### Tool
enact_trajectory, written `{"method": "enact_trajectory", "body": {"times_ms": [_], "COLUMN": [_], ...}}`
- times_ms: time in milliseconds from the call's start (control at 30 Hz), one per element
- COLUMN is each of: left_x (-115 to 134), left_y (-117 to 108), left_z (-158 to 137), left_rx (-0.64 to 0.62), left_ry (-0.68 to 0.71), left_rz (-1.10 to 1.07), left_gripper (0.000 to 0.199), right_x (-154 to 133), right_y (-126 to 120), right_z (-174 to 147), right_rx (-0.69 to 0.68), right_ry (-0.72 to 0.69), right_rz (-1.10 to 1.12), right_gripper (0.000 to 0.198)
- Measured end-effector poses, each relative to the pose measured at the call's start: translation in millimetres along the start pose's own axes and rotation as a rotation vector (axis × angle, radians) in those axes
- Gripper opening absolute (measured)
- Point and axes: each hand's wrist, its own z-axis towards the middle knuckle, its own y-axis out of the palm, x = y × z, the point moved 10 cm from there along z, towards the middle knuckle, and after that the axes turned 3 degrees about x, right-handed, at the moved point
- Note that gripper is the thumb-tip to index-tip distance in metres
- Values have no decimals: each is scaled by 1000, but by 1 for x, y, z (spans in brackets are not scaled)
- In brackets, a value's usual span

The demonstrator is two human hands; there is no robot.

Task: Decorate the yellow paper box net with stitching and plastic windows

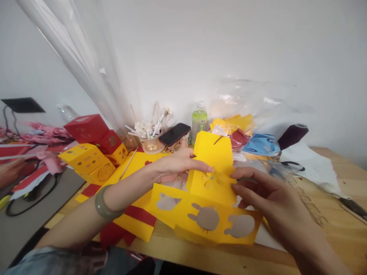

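Observation:
A yellow paper cut-out piece (213,179) with animal-shaped holes is held above the wooden table (329,229), folded into panels. My left hand (179,164) grips its upper left side, thumb and fingers pinching the paper near a flower-shaped cut. My right hand (263,194) pinches the right side of the same piece, fingertips at the fold. A green bangle (104,204) sits on my left wrist.
Yellow and red paper boxes (88,152) stand at the left. A cup of pens (150,139), a phone (174,133) and a green bottle (199,122) stand behind. Scissors (348,202) lie at the right. Yellow and red sheets (134,217) lie under my left arm.

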Motion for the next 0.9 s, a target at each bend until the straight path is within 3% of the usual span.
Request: {"method": "enact_trajectory", "body": {"times_ms": [400, 600, 733, 833, 900], "left_x": [-8, -4, 18, 51, 79], "left_y": [-2, -10, -21, -31, -37], "left_z": [4, 12, 15, 10, 0], "left_rx": [4, 41, 86, 136, 202], "left_ry": [-21, 56, 143, 251, 365], "left_rz": [-3, 2, 92, 168, 204], "left_gripper": [27, 19, 8, 11, 16], "right_x": [12, 19, 15, 7, 5], "right_y": [0, -2, -12, -36, -53], "right_z": [6, 6, 12, 15, 14], "right_rx": [-39, -3, 22, 159, 285], "right_ry": [-27, 13, -90, -204, -207], "right_rz": [6, 29, -18, -130, -160], "right_gripper": [20, 19, 19, 18, 19]}}
